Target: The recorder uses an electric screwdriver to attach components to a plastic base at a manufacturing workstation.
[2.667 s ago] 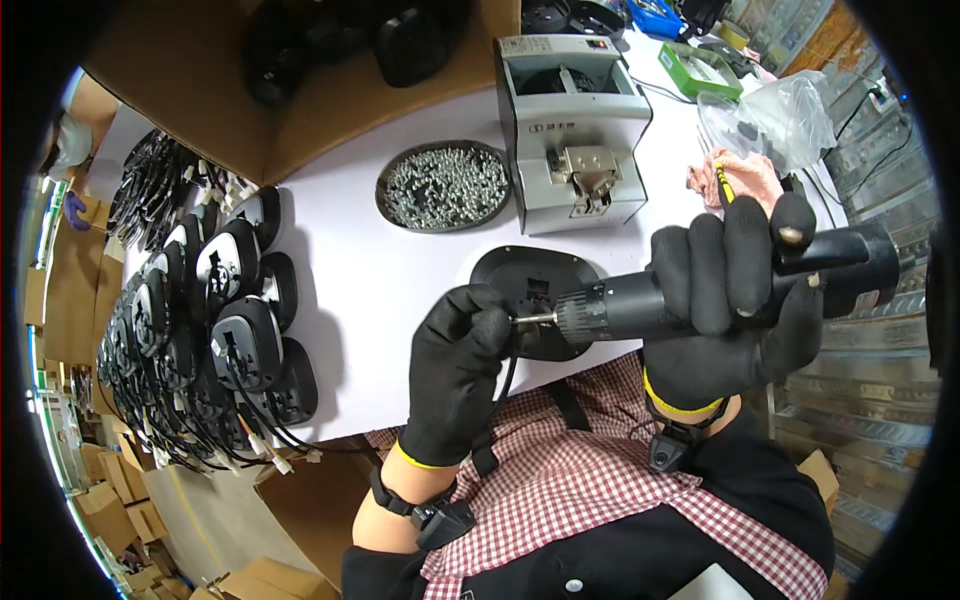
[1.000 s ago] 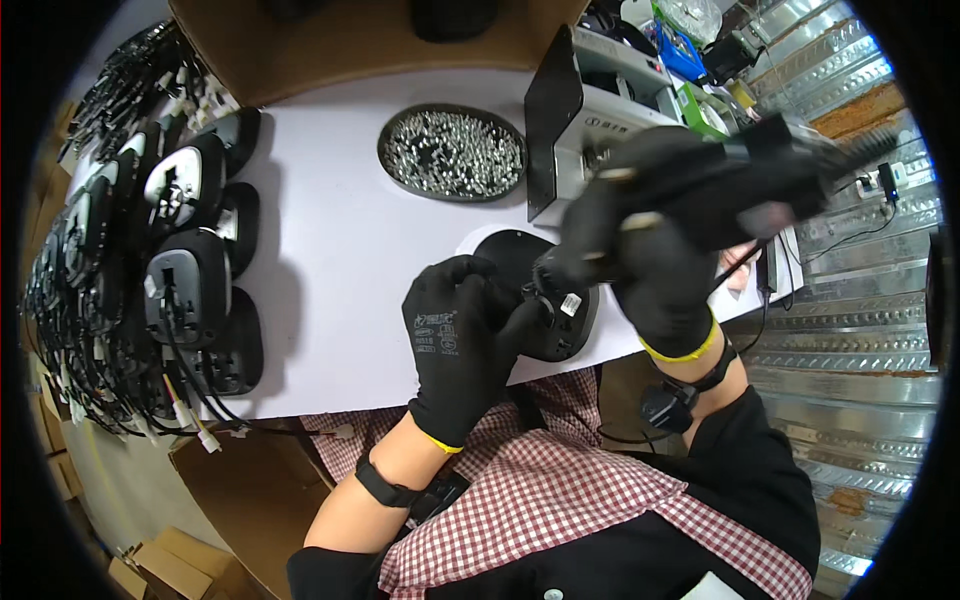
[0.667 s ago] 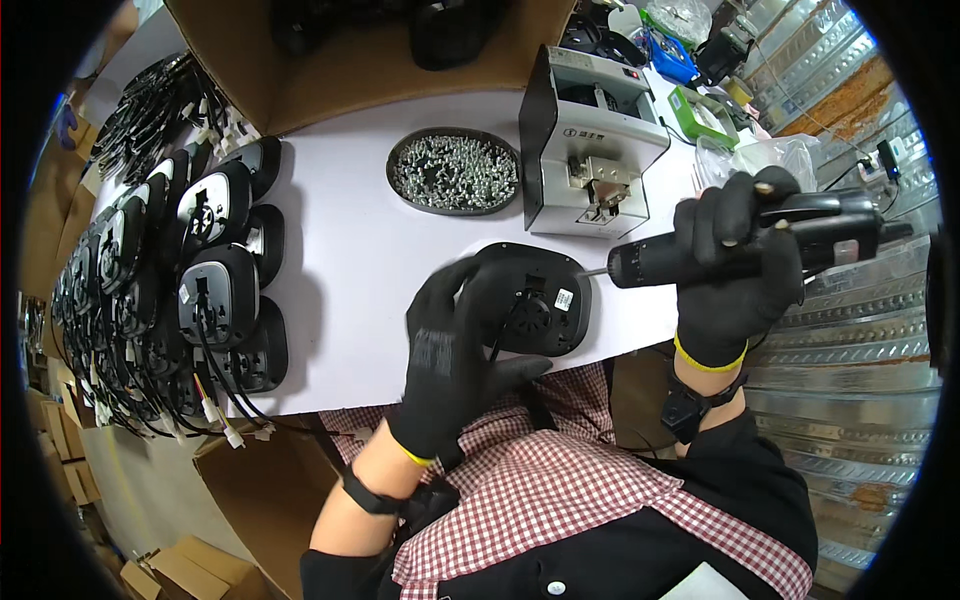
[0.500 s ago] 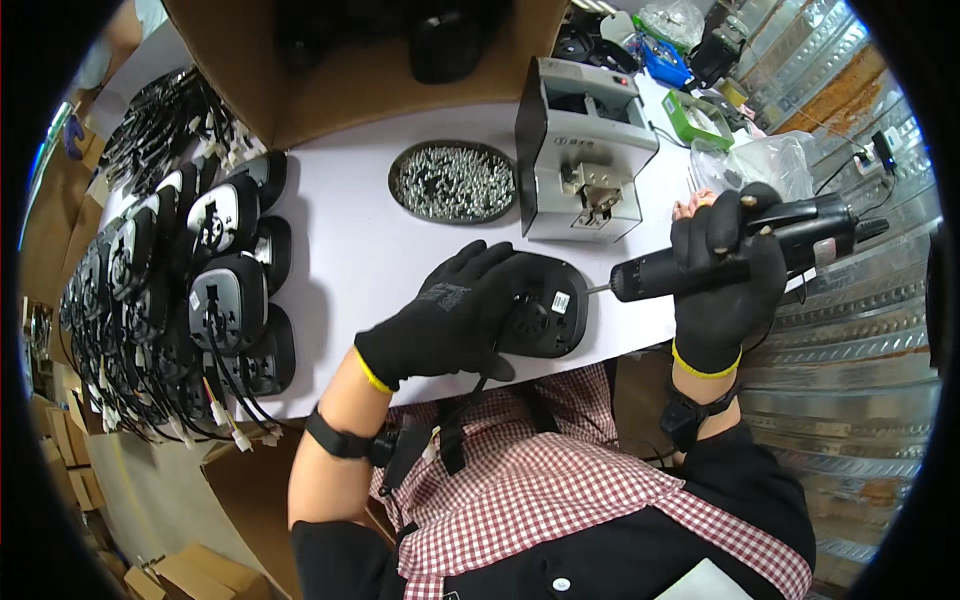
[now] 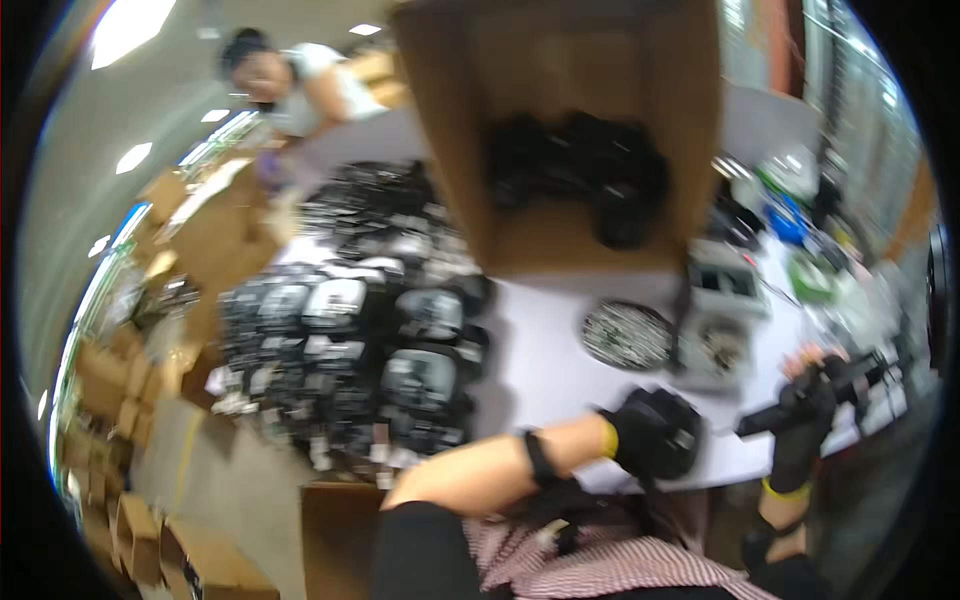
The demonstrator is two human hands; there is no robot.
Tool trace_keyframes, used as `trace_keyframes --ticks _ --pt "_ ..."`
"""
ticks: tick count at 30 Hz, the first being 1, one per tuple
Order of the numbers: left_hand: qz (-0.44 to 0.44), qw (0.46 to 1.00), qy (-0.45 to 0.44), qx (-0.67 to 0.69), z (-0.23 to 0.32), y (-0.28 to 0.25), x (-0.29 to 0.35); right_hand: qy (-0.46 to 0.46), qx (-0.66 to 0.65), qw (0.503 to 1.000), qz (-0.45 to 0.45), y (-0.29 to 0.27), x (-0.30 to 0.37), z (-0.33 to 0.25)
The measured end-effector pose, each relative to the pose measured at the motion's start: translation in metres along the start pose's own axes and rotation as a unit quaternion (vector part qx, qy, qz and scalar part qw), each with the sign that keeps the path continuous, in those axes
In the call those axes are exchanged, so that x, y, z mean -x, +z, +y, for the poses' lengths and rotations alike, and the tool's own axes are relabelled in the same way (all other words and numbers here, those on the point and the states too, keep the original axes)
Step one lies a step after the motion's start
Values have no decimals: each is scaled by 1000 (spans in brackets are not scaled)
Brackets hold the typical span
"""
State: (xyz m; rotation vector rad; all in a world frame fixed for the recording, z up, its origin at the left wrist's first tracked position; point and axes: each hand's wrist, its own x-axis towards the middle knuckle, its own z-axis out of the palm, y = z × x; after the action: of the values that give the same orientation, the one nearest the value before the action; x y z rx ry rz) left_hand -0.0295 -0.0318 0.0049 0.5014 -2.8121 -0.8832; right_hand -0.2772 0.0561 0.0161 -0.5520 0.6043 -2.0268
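Note:
The current view is blurred by motion. My left hand, in a black glove with a yellow cuff, grips a black rounded plastic housing at the table's near edge. A dark cable hangs below that hand. My right hand, also gloved in black, is wrapped round a black electric screwdriver. Its tip points left toward the housing; whether they touch is too smeared to tell. Beyond the left hand lies an oval dish of small silvery screws, beside a grey screw feeder.
Many similar black housings with cables are piled at the left of the white table. A large cardboard box with black parts stands at the back. Another person is at the far left. Bags and a blue tray lie far right.
The view has swung left and up, so the table sits lower and farther right, and the other person shows. Both hands still hold the housing and the screwdriver.

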Motion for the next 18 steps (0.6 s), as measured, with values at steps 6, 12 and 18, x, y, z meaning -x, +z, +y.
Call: trace_keyframes --ticks 6,12,18 --pt "203 959 28 -195 20 49 23 -75 -5 992 -97 31 -5 11" --pt "298 893 -145 305 65 5 200 -51 37 984 -166 34 -16 10" --pt "685 432 -359 464 104 132 476 22 69 976 -206 29 -40 -9"
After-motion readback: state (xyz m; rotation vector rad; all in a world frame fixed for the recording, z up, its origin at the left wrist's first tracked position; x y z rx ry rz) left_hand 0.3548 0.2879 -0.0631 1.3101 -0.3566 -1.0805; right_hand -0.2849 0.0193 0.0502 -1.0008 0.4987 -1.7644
